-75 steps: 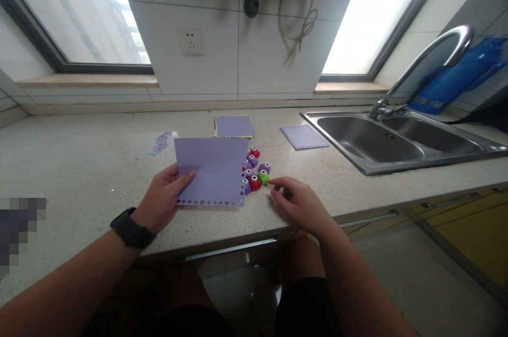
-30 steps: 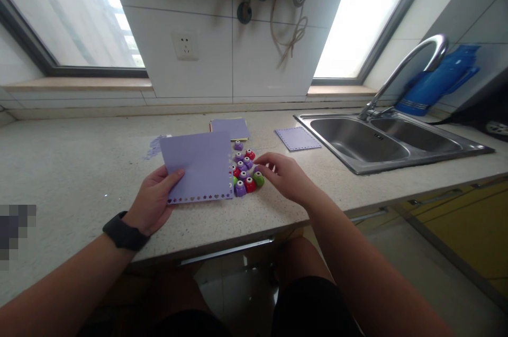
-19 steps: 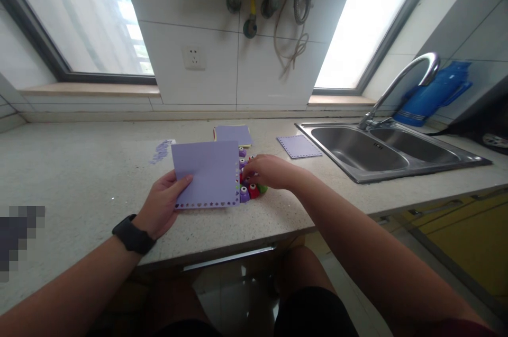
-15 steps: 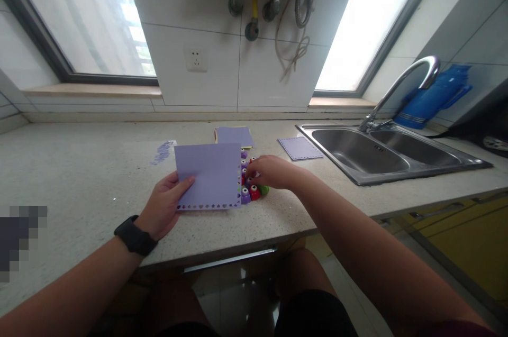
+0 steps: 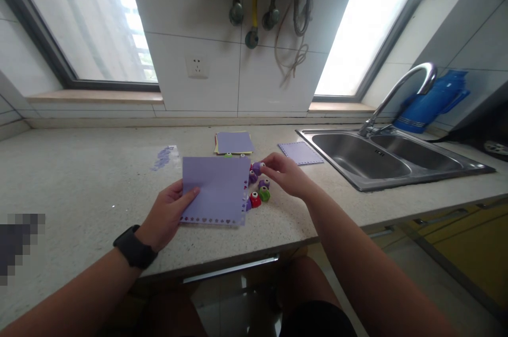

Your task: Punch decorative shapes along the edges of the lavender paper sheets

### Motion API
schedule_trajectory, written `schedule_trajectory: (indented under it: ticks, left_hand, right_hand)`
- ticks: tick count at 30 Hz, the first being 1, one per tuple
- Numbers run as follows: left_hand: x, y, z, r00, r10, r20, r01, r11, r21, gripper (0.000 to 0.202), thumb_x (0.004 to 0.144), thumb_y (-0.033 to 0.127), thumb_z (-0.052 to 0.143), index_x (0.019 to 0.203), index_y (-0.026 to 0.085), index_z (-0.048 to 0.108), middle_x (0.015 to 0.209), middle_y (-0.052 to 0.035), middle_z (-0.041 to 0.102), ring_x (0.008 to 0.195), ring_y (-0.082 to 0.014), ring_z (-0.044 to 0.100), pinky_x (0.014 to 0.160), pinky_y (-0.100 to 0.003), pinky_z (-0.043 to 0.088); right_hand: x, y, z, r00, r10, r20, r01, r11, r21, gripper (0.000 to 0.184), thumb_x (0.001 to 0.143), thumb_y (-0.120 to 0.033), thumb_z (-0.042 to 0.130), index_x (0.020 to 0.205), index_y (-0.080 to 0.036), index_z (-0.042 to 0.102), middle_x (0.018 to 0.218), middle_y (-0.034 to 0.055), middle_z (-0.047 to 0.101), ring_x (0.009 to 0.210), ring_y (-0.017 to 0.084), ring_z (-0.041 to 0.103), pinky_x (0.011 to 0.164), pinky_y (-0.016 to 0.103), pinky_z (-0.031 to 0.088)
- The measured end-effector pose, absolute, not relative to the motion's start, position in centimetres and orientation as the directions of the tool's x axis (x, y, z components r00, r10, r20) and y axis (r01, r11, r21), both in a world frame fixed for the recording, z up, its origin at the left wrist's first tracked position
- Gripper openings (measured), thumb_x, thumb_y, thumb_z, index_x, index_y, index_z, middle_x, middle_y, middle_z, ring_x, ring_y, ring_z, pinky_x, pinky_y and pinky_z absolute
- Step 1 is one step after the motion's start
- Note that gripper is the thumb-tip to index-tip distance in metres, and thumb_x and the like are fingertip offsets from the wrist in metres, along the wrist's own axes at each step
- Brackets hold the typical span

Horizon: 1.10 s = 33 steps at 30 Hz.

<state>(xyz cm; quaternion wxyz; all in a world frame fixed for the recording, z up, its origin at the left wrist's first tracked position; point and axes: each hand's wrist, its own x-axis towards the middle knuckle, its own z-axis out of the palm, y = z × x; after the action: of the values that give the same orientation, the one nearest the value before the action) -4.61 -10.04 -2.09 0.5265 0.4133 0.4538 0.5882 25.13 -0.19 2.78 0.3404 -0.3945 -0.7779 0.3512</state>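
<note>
Between the thumb and fingers of my left hand (image 5: 171,211) is a sheet of purple paper (image 5: 214,186), held above the counter. Small shapes are punched along its bottom and right edges. My right hand (image 5: 286,174) pinches a small purple craft punch (image 5: 258,168) just beyond the sheet's right edge. Below it lie another purple craft punch (image 5: 264,184), a green craft punch (image 5: 264,194) and a red craft punch (image 5: 254,200). The sheet partly hides more punches behind it.
Behind the sheet lies a stack of coloured paper (image 5: 235,142). A purple sheet with punched edges (image 5: 300,152) rests left of the steel sink (image 5: 357,183). Purple paper bits (image 5: 163,158) lie on the counter at left. A blue thermos (image 5: 432,101) leans behind the faucet (image 5: 397,88).
My right hand has lifted a purple craft punch from the group and moved slightly up and right. The sheet in my left hand has shifted right and lower in view.
</note>
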Motion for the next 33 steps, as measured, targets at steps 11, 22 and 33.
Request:
schedule_trajectory:
  ticks: [11, 22, 33]
  left_hand:
    - [-4.9, -10.9, -2.5, -0.128, 0.99, 0.057, 0.043, -0.052, 0.998, 0.04, 0.08, 0.044, 0.079, 0.111, 0.019, 0.073, 0.099, -0.0062, 0.081, 0.082, -0.0237, 0.075, 0.077, -0.034, 0.062]
    - [-4.7, -11.5, -2.3, -0.235, 0.936, 0.263, 0.453, -0.134, 0.882, 0.025, 0.079, 0.045, 0.076, 0.091, 0.024, 0.077, 0.088, -0.0027, 0.082, 0.081, -0.0259, 0.076, 0.074, -0.032, 0.063]
    - [-4.5, -11.6, -1.7, -0.174, 0.921, 0.348, 0.574, -0.192, 0.796, 0.016, 0.084, 0.038, 0.069, 0.089, 0.025, 0.077, 0.085, -0.0014, 0.08, 0.078, -0.0227, 0.075, 0.073, -0.029, 0.062]
  right_hand:
    - [23.9, -4.4, -0.9, -0.183, 0.926, 0.331, -0.552, 0.182, -0.814, 0.027, 0.08, -0.026, 0.08, 0.095, -0.026, 0.058, 0.103, -0.0002, 0.067, 0.086, 0.016, 0.069, 0.083, 0.034, 0.057]
    - [24.2, -5.4, -1.7, -0.137, 0.799, 0.585, -0.407, 0.493, -0.769, 0.047, 0.076, -0.008, 0.082, 0.115, -0.032, 0.071, 0.115, 0.002, 0.068, 0.108, 0.017, 0.064, 0.098, 0.033, 0.052]
    - [24.3, -5.8, -1.7, -0.158, 0.755, 0.636, -0.334, 0.565, -0.754, 0.051, 0.079, -0.007, 0.08, 0.121, -0.033, 0.07, 0.116, 0.0025, 0.068, 0.112, 0.02, 0.063, 0.102, 0.039, 0.051]
